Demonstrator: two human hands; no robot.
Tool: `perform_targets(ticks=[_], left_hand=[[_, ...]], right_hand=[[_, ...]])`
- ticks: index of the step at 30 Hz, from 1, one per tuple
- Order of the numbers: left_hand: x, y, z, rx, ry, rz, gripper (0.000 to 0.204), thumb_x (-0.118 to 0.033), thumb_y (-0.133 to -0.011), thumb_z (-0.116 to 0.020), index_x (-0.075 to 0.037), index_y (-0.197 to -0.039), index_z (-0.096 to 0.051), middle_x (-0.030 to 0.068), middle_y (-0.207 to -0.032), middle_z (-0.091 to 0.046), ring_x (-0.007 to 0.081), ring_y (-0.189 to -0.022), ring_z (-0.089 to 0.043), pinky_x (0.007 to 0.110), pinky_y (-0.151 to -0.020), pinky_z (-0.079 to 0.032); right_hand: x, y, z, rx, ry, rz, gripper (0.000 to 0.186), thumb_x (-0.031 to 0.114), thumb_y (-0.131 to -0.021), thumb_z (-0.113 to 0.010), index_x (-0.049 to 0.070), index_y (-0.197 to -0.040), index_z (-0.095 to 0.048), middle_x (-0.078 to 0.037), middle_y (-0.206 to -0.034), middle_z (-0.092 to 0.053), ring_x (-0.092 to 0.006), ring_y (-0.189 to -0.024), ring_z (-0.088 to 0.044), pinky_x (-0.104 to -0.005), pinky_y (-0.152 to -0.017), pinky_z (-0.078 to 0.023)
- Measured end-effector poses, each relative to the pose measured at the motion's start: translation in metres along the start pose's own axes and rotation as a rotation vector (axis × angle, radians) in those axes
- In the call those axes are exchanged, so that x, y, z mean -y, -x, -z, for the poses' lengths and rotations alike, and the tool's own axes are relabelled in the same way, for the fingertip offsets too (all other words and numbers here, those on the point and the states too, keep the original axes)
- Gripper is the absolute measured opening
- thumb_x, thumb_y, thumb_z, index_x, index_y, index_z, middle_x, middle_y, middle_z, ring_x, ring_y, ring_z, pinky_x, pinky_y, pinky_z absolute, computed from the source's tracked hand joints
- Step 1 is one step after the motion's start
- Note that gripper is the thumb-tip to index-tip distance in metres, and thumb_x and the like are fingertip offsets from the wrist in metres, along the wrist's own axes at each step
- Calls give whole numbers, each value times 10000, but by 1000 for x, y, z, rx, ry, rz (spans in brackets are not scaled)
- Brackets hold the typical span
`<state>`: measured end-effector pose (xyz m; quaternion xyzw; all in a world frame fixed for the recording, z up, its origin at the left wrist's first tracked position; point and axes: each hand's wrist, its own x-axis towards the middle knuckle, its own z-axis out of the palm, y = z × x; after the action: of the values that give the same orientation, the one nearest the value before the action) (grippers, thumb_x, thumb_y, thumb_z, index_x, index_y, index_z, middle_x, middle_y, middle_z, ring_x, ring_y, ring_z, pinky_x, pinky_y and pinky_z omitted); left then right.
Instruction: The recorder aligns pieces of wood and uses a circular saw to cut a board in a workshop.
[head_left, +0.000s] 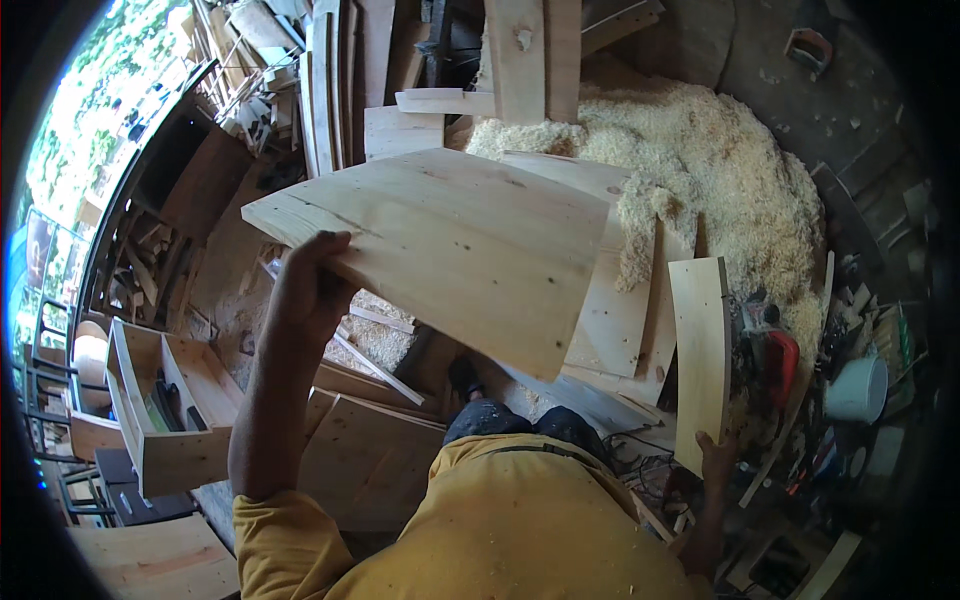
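Note:
A wide, pale wooden panel [460, 240] with several dark knots is raised in front of me, tilted, over other boards. My left hand [318, 270] grips its left near edge, thumb on top and the other fingers hidden beneath. On my right stands a narrower wooden board [702, 350], slightly curved in this view. At its lower end, my right hand [716, 458] is closed on the edge, with part of the fingers out of sight.
A big heap of wood shavings [740, 160] lies beyond the panels at the far right. A wooden drawer box [185, 455] holds dark items on the left. A white bucket [857, 388] and a red tool [781, 362] sit at the right. Loose boards [365, 450] lean near my legs.

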<state>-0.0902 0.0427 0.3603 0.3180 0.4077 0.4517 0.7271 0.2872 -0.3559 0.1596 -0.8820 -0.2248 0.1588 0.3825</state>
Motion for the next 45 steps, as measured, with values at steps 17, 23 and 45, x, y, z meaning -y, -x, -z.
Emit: perform_targets(ticks=[17, 23, 45], left_hand=[[-45, 9, -19, 95, -589, -64, 271, -139, -709, -579, 79, -865, -618, 153, -824, -640, 232, -739, -640, 335, -722, -530], [-97, 4, -96, 253, -1150, -228, 351, -195, -722, -623, 19, -1000, -610, 96, -806, -647, 198, -723, -634, 348, -690, -512], [-7, -242, -216, 932, -1799, -465, 531, -359, -787, -655, 29, -1138, -566, 115, -1036, -621, 231, -924, -574, 336, -868, -431]], right_hand=[[-52, -8, -5, 37, -72, -247, 337, 197, -714, -704, -82, -872, -597, -175, -791, -627, -260, -712, -604, -391, -674, -463], [-30, -1, -10, -66, -104, -190, 363, 224, -708, -718, -60, -898, -594, -165, -832, -616, -284, -753, -591, -403, -700, -453], [-62, 85, 13, -236, -146, -367, 351, 211, -771, -669, -58, -984, -595, -139, -886, -625, -230, -795, -578, -351, -733, -444]])
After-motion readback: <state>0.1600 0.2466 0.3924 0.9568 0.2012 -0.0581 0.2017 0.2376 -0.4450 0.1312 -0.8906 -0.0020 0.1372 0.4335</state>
